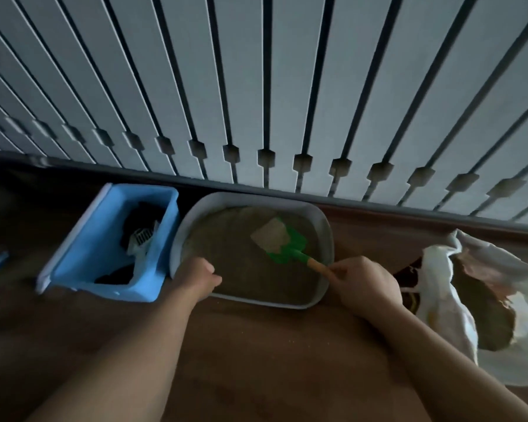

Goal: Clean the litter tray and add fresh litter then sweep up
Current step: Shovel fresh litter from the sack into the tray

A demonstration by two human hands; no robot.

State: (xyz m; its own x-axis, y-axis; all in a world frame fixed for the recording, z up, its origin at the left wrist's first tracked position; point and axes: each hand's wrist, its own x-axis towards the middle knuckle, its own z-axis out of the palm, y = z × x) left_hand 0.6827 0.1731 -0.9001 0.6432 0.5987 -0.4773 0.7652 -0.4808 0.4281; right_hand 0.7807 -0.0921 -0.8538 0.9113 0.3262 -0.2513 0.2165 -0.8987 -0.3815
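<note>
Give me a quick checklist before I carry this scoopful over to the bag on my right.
1. Right hand grips the scoop by its handle: ok.
2. Load sits on the blade, over the tray: ok.
3. Left hand holds the tray's near rim: ok.
4. Bag mouth is open: ok.
5. Floor free of spilled grains: not ok, a few specks.
6. Load is clumps, not clean litter: cannot tell.

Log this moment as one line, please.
right hand holds loaded green scoop in litter tray | left hand holds its rim | open bag at right
</note>
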